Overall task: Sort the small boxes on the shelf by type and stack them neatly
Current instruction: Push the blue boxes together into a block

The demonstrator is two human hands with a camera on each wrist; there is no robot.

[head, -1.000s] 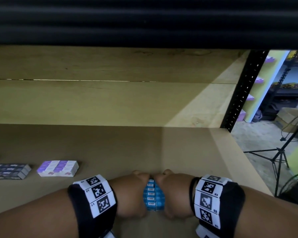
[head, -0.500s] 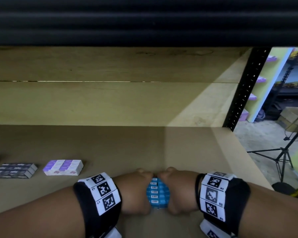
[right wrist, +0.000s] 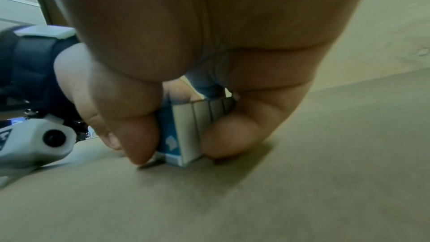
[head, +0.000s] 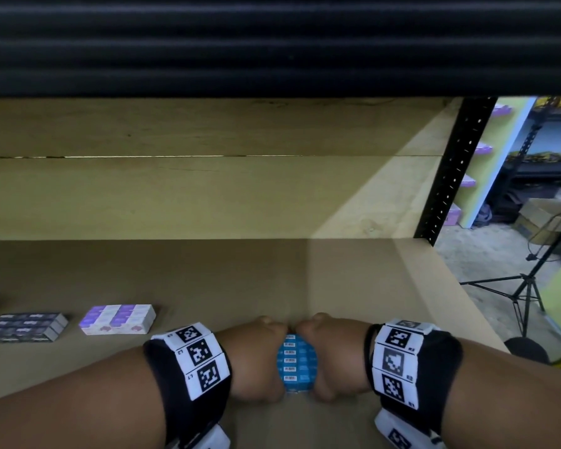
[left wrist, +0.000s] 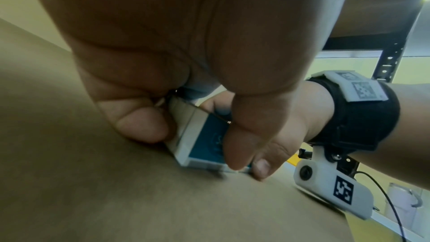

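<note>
A row of several small blue boxes [head: 297, 362] stands on edge on the brown shelf board [head: 272, 280], near its front edge. My left hand [head: 258, 358] grips the row's left side and my right hand [head: 334, 356] grips its right side, knuckles nearly touching above it. In the left wrist view, thumb and fingers [left wrist: 142, 122] clamp the blue boxes [left wrist: 204, 141] against the board. In the right wrist view, the same blue boxes [right wrist: 186, 132] sit between my thumb and fingers [right wrist: 232, 135]. To the left lie a flat group of purple-white boxes [head: 117, 319] and a group of dark boxes [head: 25, 327].
The wooden back panel [head: 208, 196] closes off the shelf behind. A black perforated upright [head: 450, 176] marks the right end of the shelf, where the board's edge [head: 460, 306] drops off. A tripod [head: 525, 293] stands on the floor beyond.
Both hands hold the blue boxes in the same spot on the board. Only the head view has shifted slightly.
</note>
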